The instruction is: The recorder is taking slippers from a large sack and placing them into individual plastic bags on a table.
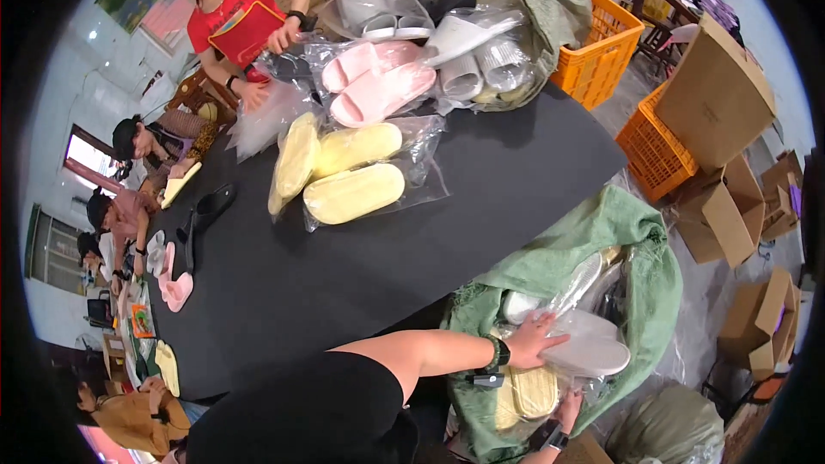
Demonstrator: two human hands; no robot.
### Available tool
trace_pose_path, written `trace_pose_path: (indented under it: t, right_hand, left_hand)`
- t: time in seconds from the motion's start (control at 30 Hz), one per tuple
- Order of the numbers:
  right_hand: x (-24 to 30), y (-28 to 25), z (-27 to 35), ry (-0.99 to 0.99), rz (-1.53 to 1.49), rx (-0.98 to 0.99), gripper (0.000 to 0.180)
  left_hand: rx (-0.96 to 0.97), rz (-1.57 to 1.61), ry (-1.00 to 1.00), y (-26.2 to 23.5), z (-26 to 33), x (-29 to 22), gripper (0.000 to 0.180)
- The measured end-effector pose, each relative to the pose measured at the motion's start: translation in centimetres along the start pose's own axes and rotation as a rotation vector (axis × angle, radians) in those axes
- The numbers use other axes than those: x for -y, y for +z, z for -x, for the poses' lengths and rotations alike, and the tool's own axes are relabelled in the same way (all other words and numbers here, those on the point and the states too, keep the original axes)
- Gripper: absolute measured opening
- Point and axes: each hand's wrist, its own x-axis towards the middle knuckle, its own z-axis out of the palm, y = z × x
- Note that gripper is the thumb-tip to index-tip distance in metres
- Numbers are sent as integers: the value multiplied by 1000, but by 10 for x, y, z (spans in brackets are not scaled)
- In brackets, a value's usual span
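Reaching into green sack (660,292), both arms, as seen from here. Right grip (568,410) low by bagged yellow pair (534,393), fingers partly hidden, can't tell if closed. Left grip (531,342) spread, touching bagged grey slippers (597,355) in sack. Beyond, black table (284,292): three yellow slippers (357,193) in clear plastic, then pink pair (382,90). Across table, person in red shirt (222,15), hands at plastic bag (271,116). Off right, orange crates (597,50).
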Motion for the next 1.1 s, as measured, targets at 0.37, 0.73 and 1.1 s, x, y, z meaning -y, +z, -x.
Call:
trace_pose_path:
  t: [0.37,0.73,1.1]
  right_hand:
    - [109,75,166,-548,68,-65,61]
    - [123,259,259,-773,71,271,54]
    - [37,621,165,-682,133,862,51]
  left_hand:
    - [-264,147,290,-153,86,-88,87]
    - [-828,-397,388,-329,345,-112,75]
    - [-993,-740,-335,-343,470,85,81]
